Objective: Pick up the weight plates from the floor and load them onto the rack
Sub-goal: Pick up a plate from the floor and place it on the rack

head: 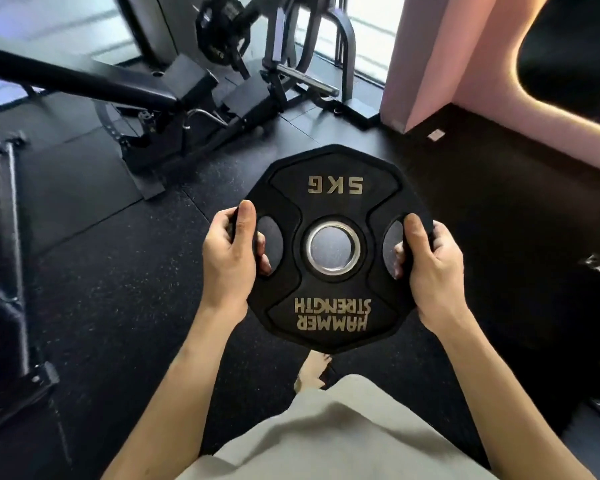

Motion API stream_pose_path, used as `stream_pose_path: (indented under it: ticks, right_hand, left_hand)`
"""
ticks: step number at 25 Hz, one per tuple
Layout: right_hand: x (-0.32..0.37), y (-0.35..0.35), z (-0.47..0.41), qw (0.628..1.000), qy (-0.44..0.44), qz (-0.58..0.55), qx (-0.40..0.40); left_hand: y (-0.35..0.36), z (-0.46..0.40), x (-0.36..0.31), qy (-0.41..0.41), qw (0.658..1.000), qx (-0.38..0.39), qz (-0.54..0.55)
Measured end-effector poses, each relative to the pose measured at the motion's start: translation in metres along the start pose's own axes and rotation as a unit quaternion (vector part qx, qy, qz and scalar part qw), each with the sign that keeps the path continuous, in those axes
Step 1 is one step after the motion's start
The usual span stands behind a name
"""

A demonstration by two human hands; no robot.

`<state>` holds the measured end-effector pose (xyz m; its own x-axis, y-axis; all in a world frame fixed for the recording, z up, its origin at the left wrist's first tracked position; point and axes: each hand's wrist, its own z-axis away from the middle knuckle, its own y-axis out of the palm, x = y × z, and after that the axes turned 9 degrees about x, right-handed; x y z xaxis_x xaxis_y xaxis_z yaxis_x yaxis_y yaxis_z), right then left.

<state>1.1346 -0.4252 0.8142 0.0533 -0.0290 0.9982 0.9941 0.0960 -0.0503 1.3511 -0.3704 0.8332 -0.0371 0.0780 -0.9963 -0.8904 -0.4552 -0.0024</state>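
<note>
Both hands were closed on one weight plate (333,249): the left hand (231,259) gripped the left side with its thumb laid up the face and its fingertips showing through the left grip slot, and the right hand (430,268) gripped the opposite side the same way through the right slot. Between the two hands the plate was held clear of the black rubber floor (118,306), roughly flat, its face toward the camera, with the 5 KG marking on the edge farthest from the wrists and the steel-ringed centre hole midway between the thumbs. This looked like the carry step, with the pick-up done and the loading not yet begun. Ahead of the hands and to their left stood a machine frame (305,81) already holding a dark plate (222,29); whether that is the rack meant cannot be told. The next move likely called for turning the plate upright and lining its hole up with a free peg.
</note>
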Motion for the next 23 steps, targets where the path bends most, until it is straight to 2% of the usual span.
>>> stream_pose_path:
  ticks: [10, 17, 23]
  right_hand:
    - [0.021, -0.005, -0.243, 0.996, 0.010, -0.011, -0.092]
    - [0.021, -0.022, -0.453, 0.983, 0.010, -0.004, -0.181]
    - [0.039, -0.053, -0.607, 0.968, 0.014, -0.023, -0.250]
  left_hand:
    - [0.109, -0.273, -0.033, 0.017, 0.994, 0.109, -0.014]
    - [0.221, -0.494, -0.042, 0.009, 0.980, 0.198, -0.003]
    - [0.326, -0.648, -0.073, 0.013, 0.963, 0.269, -0.011]
